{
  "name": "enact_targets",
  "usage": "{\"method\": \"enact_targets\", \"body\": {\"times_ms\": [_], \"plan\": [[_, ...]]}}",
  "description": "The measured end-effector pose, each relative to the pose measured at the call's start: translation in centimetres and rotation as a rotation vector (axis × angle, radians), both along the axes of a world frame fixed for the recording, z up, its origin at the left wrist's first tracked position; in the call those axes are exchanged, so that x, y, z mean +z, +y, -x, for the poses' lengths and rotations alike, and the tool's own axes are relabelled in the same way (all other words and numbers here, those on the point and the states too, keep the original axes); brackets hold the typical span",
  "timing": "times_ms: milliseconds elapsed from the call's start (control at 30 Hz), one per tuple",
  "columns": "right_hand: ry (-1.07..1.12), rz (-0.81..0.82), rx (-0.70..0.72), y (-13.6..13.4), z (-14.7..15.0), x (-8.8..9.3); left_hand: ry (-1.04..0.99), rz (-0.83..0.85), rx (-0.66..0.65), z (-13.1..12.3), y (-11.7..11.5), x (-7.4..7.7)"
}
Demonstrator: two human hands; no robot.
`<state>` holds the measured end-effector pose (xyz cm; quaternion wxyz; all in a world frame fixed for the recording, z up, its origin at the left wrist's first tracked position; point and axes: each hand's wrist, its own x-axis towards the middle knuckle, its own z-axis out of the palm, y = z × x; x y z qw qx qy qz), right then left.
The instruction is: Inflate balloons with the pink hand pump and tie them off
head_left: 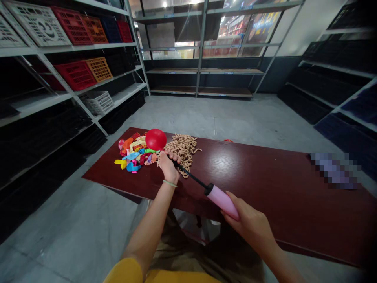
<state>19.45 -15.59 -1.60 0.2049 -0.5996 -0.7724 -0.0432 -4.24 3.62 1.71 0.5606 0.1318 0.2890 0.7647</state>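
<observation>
A pink hand pump (222, 201) with a black rod slants across the front of the table between my two hands. My right hand (247, 218) wraps round its pink barrel. At the other end, my left hand (169, 167) is closed on the black end of the pump. Just beyond my left fingers is a red balloon (156, 139), partly inflated and round; its neck is hidden by the hand. Flat balloons (131, 155) in many colours lie in a pile to the left. Tan twisted cords (184, 147), or long thin pieces like them, are heaped to the right of the red balloon.
The dark red table (235, 169) stretches far to the right, where a blurred purple item (335, 169) lies. Shelving with coloured crates (76, 74) stands on the left. Metal racks (200, 70) stand across the grey floor (212, 114), and dark bins line the right.
</observation>
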Motion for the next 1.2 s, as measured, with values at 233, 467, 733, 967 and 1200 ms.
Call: {"method": "enact_targets", "body": {"times_ms": [233,467,733,967,1200], "plan": [[-0.02,0.075,-0.07,4.0,4.8,0.3,0.068,-0.012,-0.083,-2.7,-2.7,-1.0],[0.012,0.077,-0.021,4.3,5.1,-0.2,0.095,0.032,-0.074,-3.3,-2.8,-1.2],[-0.036,-0.039,0.079,0.9,-1.3,-0.4,0.06,0.08,0.023,-0.8,0.0,0.0],[-0.09,-0.044,0.045,1.2,-1.1,-0.4,0.024,0.013,0.052,0.1,0.4,-0.2],[-0.013,0.024,-0.046,4.3,4.4,-0.5,0.072,-0.003,-0.041,-3.3,-2.4,-0.6]]}}
